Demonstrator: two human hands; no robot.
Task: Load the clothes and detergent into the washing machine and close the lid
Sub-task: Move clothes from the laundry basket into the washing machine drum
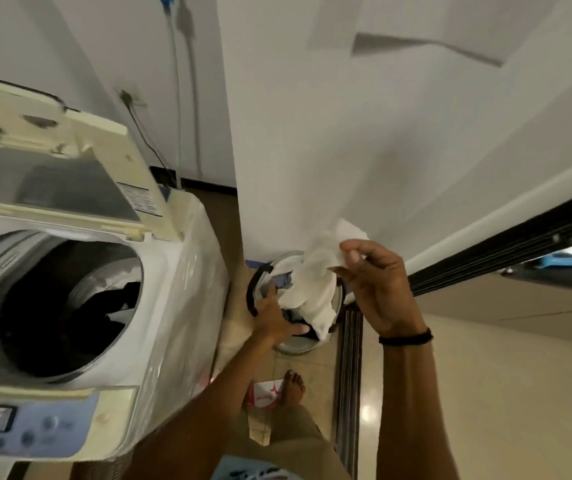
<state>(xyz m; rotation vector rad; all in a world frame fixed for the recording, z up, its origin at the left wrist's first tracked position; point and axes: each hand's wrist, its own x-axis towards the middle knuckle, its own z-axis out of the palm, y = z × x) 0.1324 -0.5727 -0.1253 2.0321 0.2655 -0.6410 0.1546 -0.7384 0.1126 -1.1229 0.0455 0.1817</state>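
My right hand (378,289) pinches a white garment (312,289) above the basket (260,282); my left hand (274,317) reaches inside, grip unclear. The cloth looks light and limp; gather it by the bunched top. The washer drum (66,299) is open.

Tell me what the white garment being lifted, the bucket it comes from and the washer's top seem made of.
White garment: soft woven or knit cloth, matte; it hangs limp and creased from the right hand. Bucket: probably plastic, with a dark handle; blurred. Washing machine top: likely glossy white plastic or enamel, apparently under clear film.
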